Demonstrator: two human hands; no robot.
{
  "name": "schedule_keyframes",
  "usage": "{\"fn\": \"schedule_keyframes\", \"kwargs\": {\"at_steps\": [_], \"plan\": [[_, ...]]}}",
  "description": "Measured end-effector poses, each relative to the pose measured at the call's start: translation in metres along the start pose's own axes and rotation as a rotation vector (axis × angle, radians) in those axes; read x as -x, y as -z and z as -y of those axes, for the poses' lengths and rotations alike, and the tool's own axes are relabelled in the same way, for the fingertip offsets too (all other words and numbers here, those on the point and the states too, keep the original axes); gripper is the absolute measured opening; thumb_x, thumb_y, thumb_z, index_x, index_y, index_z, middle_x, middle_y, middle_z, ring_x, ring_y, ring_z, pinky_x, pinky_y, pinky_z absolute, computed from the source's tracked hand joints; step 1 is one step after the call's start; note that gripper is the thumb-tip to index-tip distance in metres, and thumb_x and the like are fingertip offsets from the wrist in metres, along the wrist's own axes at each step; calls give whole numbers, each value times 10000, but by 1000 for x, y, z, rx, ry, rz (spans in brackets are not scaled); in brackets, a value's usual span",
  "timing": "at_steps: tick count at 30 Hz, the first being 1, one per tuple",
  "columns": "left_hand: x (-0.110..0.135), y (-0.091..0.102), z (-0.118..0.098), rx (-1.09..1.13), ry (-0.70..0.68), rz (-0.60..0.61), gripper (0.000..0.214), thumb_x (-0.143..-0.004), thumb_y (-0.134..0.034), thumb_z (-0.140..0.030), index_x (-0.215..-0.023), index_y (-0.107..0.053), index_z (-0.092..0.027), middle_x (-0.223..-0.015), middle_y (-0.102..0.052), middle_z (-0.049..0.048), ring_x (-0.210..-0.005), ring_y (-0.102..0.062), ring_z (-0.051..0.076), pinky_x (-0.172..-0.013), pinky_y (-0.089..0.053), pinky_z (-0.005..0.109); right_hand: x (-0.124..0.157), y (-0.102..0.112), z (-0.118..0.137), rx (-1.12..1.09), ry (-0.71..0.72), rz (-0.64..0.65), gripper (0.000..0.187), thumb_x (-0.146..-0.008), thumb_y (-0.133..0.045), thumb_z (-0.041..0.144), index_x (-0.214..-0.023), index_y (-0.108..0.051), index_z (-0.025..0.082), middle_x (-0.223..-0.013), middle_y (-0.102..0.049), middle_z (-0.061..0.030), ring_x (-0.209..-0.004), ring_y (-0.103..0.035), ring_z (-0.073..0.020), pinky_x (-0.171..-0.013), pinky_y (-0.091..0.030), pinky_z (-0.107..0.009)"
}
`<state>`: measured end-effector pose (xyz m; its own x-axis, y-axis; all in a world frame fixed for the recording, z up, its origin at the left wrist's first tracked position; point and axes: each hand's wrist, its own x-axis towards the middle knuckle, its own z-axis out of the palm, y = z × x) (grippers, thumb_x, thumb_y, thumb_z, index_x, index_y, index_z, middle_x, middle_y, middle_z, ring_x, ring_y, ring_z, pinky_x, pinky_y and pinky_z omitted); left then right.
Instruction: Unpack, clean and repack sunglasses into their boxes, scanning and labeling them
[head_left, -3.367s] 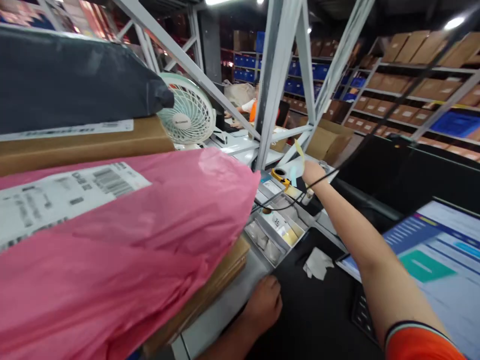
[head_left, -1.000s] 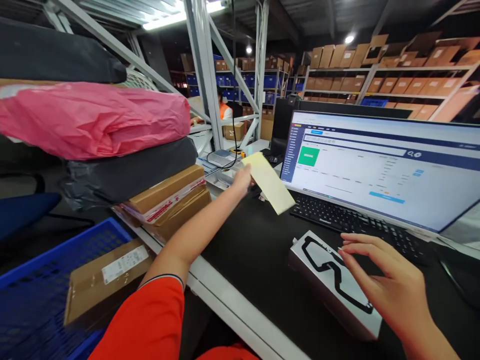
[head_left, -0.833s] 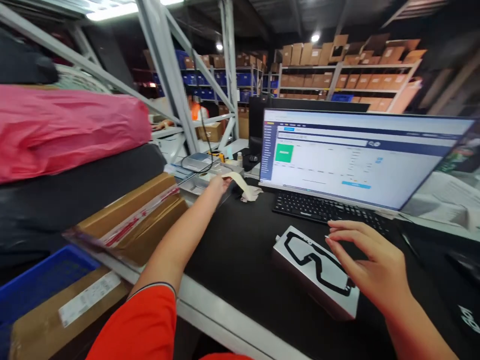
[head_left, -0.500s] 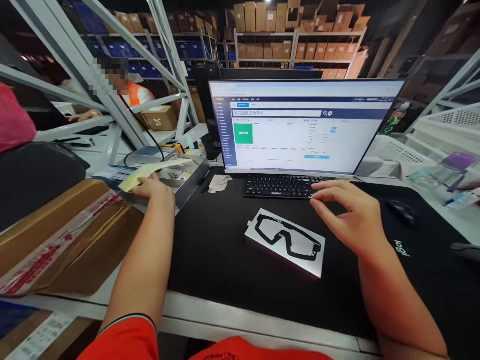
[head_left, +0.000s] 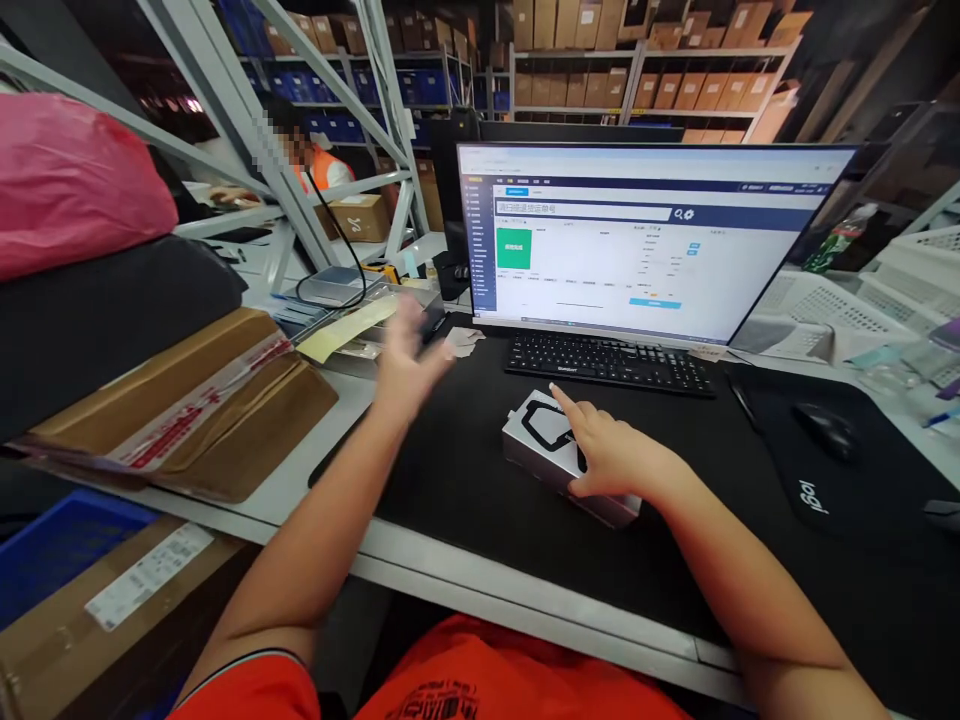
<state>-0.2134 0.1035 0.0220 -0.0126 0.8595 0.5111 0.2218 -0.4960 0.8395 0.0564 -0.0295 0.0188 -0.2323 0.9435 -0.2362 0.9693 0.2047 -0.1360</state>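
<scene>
A silver box [head_left: 536, 455] with a black goggle-shaped outline on its top lies on the black desk mat. My right hand [head_left: 619, 450] spans its right part, thumb at the near edge and fingers across the top to the far side. Something small and white, perhaps a nail or scrap, shows at the index fingertip. Blurred by motion, my left hand [head_left: 409, 365] is in the air left of the box, fingers spread, nothing seen in it. Just behind it, a yellow paper sheet [head_left: 349, 330] lies across a grey tray of small items [head_left: 427, 297].
Behind the box stand a keyboard [head_left: 607, 362] and a monitor [head_left: 637, 240]. A mouse [head_left: 827, 430] and pen [head_left: 742, 400] lie to the right. An opened cardboard box [head_left: 217, 400] lies left. White scraps [head_left: 465, 342] are by the tray. A co-worker [head_left: 326, 168] sits beyond the rack.
My left hand has let go of the yellow paper and moved right. From beside the keyboard, my right hand has come down onto the silver box. The view has turned slightly left.
</scene>
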Motion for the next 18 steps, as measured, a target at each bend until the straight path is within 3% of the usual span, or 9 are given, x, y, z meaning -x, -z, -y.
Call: {"fn": "schedule_keyframes", "kwargs": {"at_steps": [2,4,5,8,11,13,15,18], "plan": [[34,-27,-11,-190,-151,652,1110,-585,-910,-554,-1523,-383,-277,-1669,-202,127,-1529,-207,385,-1235,-242,528,-2,0,-10,-82,42,-33,1409,-631,-853,357,-1606,158,238,-1427,-478,-216,-1167,-580,-411,-900,-524,-501],[56,-52,-17,-349,-171,915,1329,-516,-953,-473,-1596,-206,-267,-1690,36,163,-1549,-36,420,-1233,-194,580,1,4,-23,-186,81,-55,1418,-629,-870,364,-1609,148,248,-1501,-411,-202,-1247,-547,-386,-948,-518,-468],[61,-63,-18,-412,-167,978,1395,-500,-958,-447,-1609,-137,-245,-1677,109,187,-1544,28,436,-1227,-177,602,5,8,-30,-232,106,-66,1387,-643,-868,366,-1617,112,247,-1534,-383,-192,-1293,-523,-369,-981,-509,-451],[59,-89,-16,-525,-196,1113,1380,-508,-941,-413,-1608,-131,-214,-1669,102,222,-1533,57,467,-1201,-203,629,24,26,-49,-308,164,-178,1152,-714,-832,394,-1626,-143,250,-1554,-400,-149,-1341,-500,-329,-1054,-477,-434],[49,-106,-12,-599,-296,1211,1242,-518,-914,-366,-1572,-271,-235,-1630,-216,214,-1506,-173,456,-1148,-339,577,52,46,-64,-369,179,-454,690,-833,-733,381,-1466,-490,253,-1417,-562,-115,-1203,-614,-288,-1021,-503,-441],[43,-111,-9,-570,-300,1189,1180,-491,-912,-367,-1528,-368,-220,-1498,-418,189,-1423,-330,429,-1124,-382,540,69,57,-70,-445,195,-627,430,-878,-681,332,-1295,-625,242,-1265,-664,-94,-1083,-676,-260,-964,-536,-431],[39,-109,-6,-393,-142,1094,1142,-403,-940,-374,-1441,-493,-210,-1396,-510,156,-1382,-373,423,-1161,-335,542,80,63,-72,-548,222,-740,284,-890,-670,319,-1159,-683,230,-1136,-717,-77,-1009,-702,-246,-916,-556,-414],[36,-99,1,-92,193,865,1136,-312,-966,-403,-1353,-563,-195,-1422,-512,151,-1431,-314,449,-1215,-241,558,85,66,-72,-706,227,-850,237,-897,-677,351,-1095,-702,222,-1061,-736,-68,-960,-712,-234,-869,-568,-380]]}}
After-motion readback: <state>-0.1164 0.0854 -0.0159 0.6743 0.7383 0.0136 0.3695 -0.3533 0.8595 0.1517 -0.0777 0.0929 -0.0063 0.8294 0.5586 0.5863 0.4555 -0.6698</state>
